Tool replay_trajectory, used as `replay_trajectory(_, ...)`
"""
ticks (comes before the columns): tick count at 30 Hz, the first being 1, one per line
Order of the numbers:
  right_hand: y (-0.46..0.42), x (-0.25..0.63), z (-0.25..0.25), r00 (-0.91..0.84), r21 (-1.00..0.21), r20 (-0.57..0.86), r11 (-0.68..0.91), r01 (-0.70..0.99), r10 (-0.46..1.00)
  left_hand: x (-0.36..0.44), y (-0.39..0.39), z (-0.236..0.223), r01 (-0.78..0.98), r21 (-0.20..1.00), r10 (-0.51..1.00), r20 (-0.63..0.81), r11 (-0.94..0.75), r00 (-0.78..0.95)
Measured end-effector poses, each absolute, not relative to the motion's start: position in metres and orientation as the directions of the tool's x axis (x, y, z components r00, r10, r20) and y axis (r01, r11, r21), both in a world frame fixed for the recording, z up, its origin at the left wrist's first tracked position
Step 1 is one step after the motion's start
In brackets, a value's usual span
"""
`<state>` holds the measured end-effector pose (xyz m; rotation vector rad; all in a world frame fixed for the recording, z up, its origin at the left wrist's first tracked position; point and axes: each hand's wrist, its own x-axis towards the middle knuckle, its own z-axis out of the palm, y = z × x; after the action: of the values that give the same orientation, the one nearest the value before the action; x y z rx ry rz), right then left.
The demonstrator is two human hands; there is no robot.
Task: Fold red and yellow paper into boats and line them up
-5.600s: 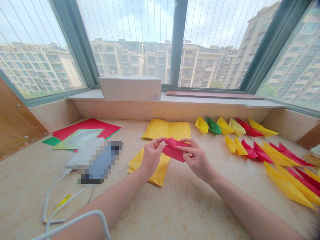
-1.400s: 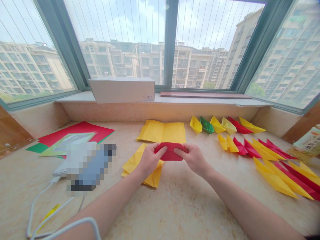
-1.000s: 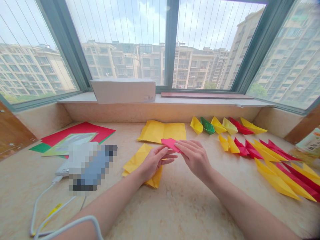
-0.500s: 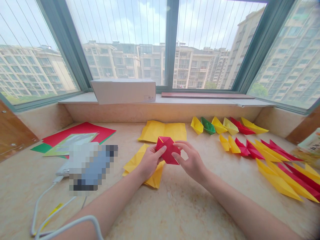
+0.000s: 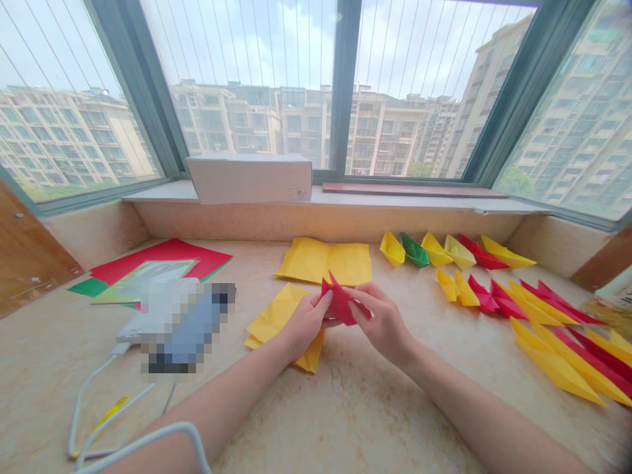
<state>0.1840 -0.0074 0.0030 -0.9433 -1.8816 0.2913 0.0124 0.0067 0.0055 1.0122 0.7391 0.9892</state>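
Between both hands, a little above the marble counter (image 5: 355,408), I hold a small folded red paper piece (image 5: 338,304). My left hand (image 5: 305,325) pinches its left side with thumb and fingers. On its right side my right hand (image 5: 382,321) is closed with curled fingers. One red corner sticks up above the fingers. A folded yellow sheet (image 5: 276,319) lies under my left hand. Just behind the red piece lies a creased yellow sheet (image 5: 326,261), spread flat.
Folded paper boats (image 5: 434,250) in yellow, green and red line the back right; long folded red and yellow pieces (image 5: 557,322) lie at the right. Red and green sheets (image 5: 168,260) lie at the left, beside a blurred device (image 5: 180,322) with white cables. A white box (image 5: 251,178) rests on the sill.
The red piece went from a flat strip held at both ends to a smaller, folded-up shape with a corner pointing up. Both hands have drawn closer together around it.
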Motion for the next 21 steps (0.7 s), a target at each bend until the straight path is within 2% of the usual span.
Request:
replay_trajectory(5, -0.0113, 0.1789, -0.0022, -0.377, -0.461, 0.639, 0.727, 0.509, 0.670, 0.0112, 0.0072, 0.0064, -0.366, 0.910, 0.931, -0.050, 0.192, 0.363)
replay_trajectory(9, -0.0124, 0.1781, -0.0010, -0.394, -0.439, 0.618, 0.714, 0.545, 0.680, 0.0104, 0.0066, 0.0073, -0.450, 0.865, 0.908, -0.016, 0.223, 0.419)
replay_trajectory(12, -0.0116, 0.1800, 0.0007, -0.411, -0.447, 0.594, 0.708, 0.546, 0.692, 0.0109, 0.0065, 0.0073, -0.432, 0.882, 0.901, 0.020, 0.188, 0.434)
replay_trajectory(14, -0.0106, 0.1813, 0.0018, -0.389, -0.485, 0.590, 0.695, 0.530, 0.708, 0.0113, 0.0077, 0.0063, -0.419, 0.895, 0.915, 0.032, 0.153, 0.403)
replay_trajectory(17, -0.0080, 0.1823, 0.0027, -0.253, -0.605, 0.598, 0.636, 0.479, 0.760, 0.0112, 0.0110, 0.0039, -0.455, 0.884, 0.943, 0.056, 0.106, 0.328)
replay_trajectory(21, -0.0034, 0.1823, 0.0022, -0.094, -0.783, 0.492, 0.487, 0.387, 0.865, 0.0096, 0.0136, 0.0026, -0.472, 0.881, 0.940, 0.121, 0.047, 0.320)
